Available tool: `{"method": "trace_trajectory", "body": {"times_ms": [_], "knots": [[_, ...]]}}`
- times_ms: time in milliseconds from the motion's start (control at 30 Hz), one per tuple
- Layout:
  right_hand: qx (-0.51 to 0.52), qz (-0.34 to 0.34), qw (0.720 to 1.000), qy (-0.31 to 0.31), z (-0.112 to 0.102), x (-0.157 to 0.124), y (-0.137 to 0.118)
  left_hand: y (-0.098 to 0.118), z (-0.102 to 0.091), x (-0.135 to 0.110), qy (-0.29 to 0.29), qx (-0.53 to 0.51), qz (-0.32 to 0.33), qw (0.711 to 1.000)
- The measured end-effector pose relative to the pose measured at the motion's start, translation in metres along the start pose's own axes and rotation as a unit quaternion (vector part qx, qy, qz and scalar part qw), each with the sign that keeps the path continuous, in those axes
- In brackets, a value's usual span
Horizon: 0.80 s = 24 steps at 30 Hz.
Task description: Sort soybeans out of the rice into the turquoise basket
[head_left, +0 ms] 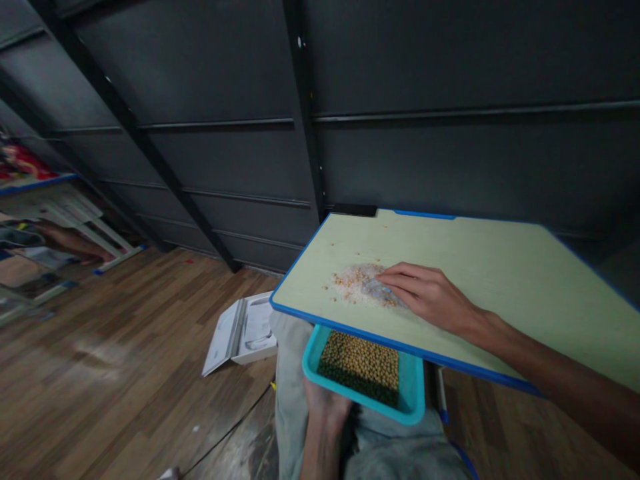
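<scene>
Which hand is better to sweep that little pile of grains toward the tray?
Probably the right. The right hand lies flat on the grain pile on the table. The left hand is under the teal tray of beans, holding it below the table's edge.

Open white box on wood floor to my left; dark panelled wall ahead; another desk, maybe, far left.

Workroom with dark panel wall, laminate floor
</scene>
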State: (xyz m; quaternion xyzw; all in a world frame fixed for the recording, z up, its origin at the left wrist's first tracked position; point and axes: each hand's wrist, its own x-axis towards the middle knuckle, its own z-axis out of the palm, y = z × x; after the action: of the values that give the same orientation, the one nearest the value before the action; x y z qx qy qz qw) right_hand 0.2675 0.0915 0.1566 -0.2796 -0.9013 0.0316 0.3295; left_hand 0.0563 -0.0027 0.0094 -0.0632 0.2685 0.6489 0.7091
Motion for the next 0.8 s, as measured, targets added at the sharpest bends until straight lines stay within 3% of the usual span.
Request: {"method": "trace_trajectory", "body": {"times_ms": [433, 633, 800], "knots": [[0.017, -0.013, 1.0, -0.023, 0.001, -0.002, -0.008, 0.001, 0.005, -0.004, 0.014, -0.02, -0.005, 1.0], [0.022, -0.03, 0.999, -0.026, 0.001, -0.001, -0.011, 0.0, 0.0, -0.001, -0.046, -0.036, -0.023, 0.998], [0.044, -0.048, 0.998, -0.028, 0.004, -0.003, -0.012, -0.001, 0.0, -0.003, -0.047, -0.027, -0.016, 0.998]]}}
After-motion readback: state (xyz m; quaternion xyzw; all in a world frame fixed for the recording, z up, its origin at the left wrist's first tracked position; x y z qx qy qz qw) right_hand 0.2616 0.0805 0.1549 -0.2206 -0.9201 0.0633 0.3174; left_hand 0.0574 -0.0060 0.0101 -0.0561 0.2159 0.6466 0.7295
